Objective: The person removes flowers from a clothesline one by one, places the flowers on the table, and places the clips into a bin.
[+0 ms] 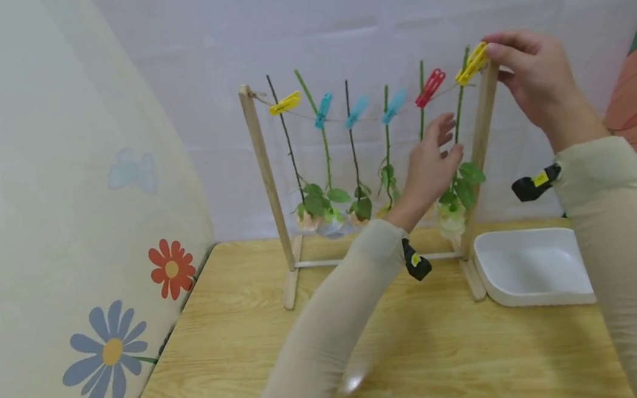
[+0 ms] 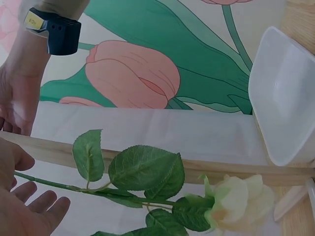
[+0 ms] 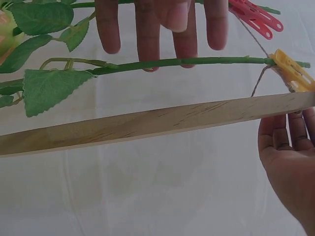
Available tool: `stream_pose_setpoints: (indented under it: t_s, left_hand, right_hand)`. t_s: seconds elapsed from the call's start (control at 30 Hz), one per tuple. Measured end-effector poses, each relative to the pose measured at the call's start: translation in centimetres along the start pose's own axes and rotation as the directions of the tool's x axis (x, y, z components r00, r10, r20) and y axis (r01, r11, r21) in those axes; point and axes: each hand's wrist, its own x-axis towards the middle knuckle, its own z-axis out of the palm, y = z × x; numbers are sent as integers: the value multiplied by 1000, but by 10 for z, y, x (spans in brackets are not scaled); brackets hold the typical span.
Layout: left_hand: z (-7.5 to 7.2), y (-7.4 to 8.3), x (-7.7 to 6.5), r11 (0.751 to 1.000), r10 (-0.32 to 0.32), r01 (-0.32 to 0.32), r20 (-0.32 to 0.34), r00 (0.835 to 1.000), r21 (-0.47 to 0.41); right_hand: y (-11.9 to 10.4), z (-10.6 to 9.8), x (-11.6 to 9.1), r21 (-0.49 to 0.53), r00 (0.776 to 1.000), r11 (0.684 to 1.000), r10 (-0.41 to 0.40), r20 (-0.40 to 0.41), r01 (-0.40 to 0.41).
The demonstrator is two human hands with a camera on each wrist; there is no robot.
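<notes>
A yellow clothespin (image 1: pixel 473 63) clips a green rose stem (image 1: pixel 460 114) to the string beside the right post (image 1: pixel 485 112) of a wooden rack. My right hand (image 1: pixel 535 76) pinches the clothespin's handle end at the post top; in the right wrist view part of that hand (image 3: pixel 290 142) lies behind the post. My left hand (image 1: pixel 431 164) is by the same stem, fingers extended and apart; in the left wrist view its fingers (image 2: pixel 42 201) are loose beside the stem. The pale rose (image 2: pixel 236 201) hangs head down with green leaves (image 2: pixel 145 167).
More upside-down roses hang along the string from a red clothespin (image 1: pixel 430 88), blue clothespins (image 1: pixel 323 110) and another yellow clothespin (image 1: pixel 285 103). A white basin (image 1: pixel 538 295) stands right of the rack on the wooden table (image 1: pixel 241 362). A flowered panel (image 1: pixel 107 236) borders the left.
</notes>
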Motion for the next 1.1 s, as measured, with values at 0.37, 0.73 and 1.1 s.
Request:
stream_pose_setpoints:
  t_s: [0.37, 0.73, 1.1]
  left_hand:
    - [7, 5, 10, 999, -32, 32, -29, 999, 30]
    - [10, 7, 9, 997, -43, 49, -80, 996, 66]
    - [7, 9, 8, 997, -23, 30, -83, 996, 75]
  right_hand:
    - [2, 1, -1, -28, 999, 1000, 6, 33, -5]
    - [3, 3, -1, -64, 999, 998, 22, 45, -19]
    - [-2, 15, 3, -59, 996, 997, 37, -81, -42]
